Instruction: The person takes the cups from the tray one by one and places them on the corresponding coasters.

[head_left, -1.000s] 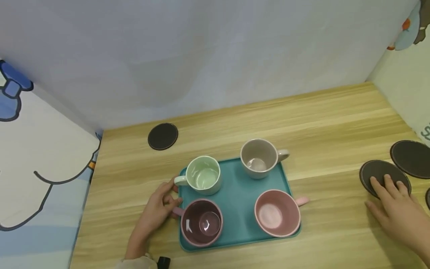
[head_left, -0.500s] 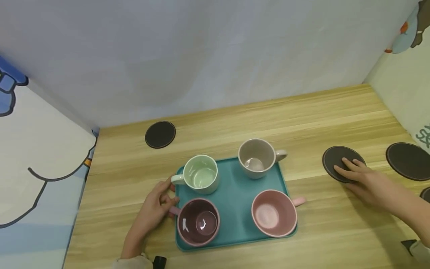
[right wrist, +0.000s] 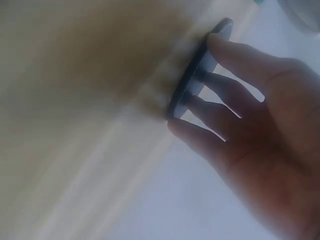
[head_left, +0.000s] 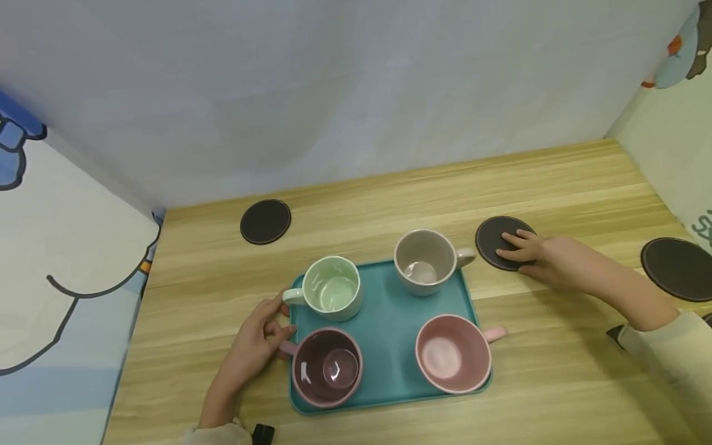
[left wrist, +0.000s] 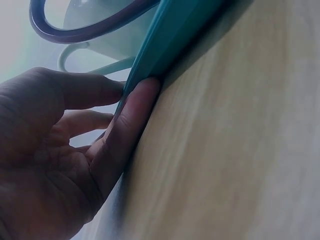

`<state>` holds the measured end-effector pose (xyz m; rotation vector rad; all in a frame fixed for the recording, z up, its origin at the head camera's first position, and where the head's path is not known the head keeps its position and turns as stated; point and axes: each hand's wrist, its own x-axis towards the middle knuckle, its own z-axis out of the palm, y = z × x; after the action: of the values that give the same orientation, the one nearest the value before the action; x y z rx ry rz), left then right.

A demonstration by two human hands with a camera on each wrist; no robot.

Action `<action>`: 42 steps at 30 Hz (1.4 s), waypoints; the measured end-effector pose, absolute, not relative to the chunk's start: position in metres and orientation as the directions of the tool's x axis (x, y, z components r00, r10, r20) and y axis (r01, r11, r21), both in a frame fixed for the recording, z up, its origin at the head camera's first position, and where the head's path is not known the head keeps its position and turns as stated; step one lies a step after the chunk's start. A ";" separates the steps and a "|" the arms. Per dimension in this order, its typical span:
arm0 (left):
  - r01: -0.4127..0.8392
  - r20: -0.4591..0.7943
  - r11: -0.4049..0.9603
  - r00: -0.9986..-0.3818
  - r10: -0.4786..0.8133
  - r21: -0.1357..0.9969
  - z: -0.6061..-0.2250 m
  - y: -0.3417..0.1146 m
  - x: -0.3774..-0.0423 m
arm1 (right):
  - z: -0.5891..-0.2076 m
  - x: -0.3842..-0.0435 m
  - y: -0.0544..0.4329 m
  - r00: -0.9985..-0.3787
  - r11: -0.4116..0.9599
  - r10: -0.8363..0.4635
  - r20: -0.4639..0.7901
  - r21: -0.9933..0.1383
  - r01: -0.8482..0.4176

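Right hand (head_left: 535, 254), fingers spread, rests on the black coaster (head_left: 492, 242) on the tabletop (head_left: 584, 198) beside the grey mug (head_left: 426, 259); left hand (head_left: 254, 339) pinches the tray (head_left: 389, 309) edge; coaster judged light, stiff, best taken by its rim.

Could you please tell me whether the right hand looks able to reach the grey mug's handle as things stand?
Probably yes: the handle points toward the right hand, and only the black coaster shows between them. The hand touches it, so would likely have to leave it first.
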<state>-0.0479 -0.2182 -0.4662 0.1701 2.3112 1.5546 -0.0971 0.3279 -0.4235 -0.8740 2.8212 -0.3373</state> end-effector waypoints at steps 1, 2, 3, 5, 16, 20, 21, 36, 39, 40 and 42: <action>-0.096 -0.219 0.392 -0.933 0.284 0.915 -0.466 -0.218 -0.047 | -0.423 -0.103 0.323 -0.805 0.795 -0.584 -0.102 -0.274 -0.542; -0.096 -0.218 0.392 -0.934 0.281 0.915 -0.467 -0.218 -0.046 | -0.422 -0.109 0.319 -0.798 0.789 -0.592 -0.114 -0.283 -0.545; -0.097 -0.218 0.391 -0.935 0.280 0.915 -0.467 -0.219 -0.045 | -0.421 -0.114 0.315 -0.792 0.784 -0.599 -0.121 -0.292 -0.548; -0.095 -0.213 0.389 -0.938 0.273 0.916 -0.467 -0.219 -0.045 | -0.420 -0.122 0.307 -0.786 0.776 -0.604 -0.130 -0.320 -0.544; -0.093 -0.212 0.371 -0.932 0.294 0.924 -0.467 -0.215 -0.049 | -0.414 -0.141 0.294 -0.757 0.737 -0.641 -0.128 -0.379 -0.560; -0.085 -0.205 0.365 -0.931 0.303 0.927 -0.467 -0.213 -0.048 | -0.409 -0.143 0.286 -0.753 0.741 -0.639 -0.158 -0.386 -0.549; -0.083 -0.203 0.366 -0.932 0.301 0.927 -0.468 -0.213 -0.048 | -0.408 -0.144 0.283 -0.751 0.743 -0.640 -0.165 -0.385 -0.548; -0.071 -0.197 0.399 -0.938 0.284 0.914 -0.463 -0.223 -0.046 | -0.415 -0.177 0.254 -0.735 0.727 -0.653 -0.180 -0.421 -0.542; -0.079 -0.211 0.402 -0.932 0.294 0.912 -0.463 -0.221 -0.048 | -0.418 -0.184 0.250 -0.734 0.728 -0.650 -0.199 -0.442 -0.524; -0.083 -0.215 0.402 -0.931 0.296 0.912 -0.464 -0.221 -0.048 | -0.419 -0.187 0.247 -0.732 0.728 -0.649 -0.207 -0.448 -0.519; -0.095 -0.223 0.399 -0.931 0.289 0.912 -0.465 -0.220 -0.047 | -0.419 -0.193 0.240 -0.727 0.725 -0.649 -0.221 -0.470 -0.504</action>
<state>-0.0471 -0.2198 -0.4651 0.1676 2.3156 1.5432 -0.1931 0.2403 -0.4195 -0.8922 2.5572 -0.5409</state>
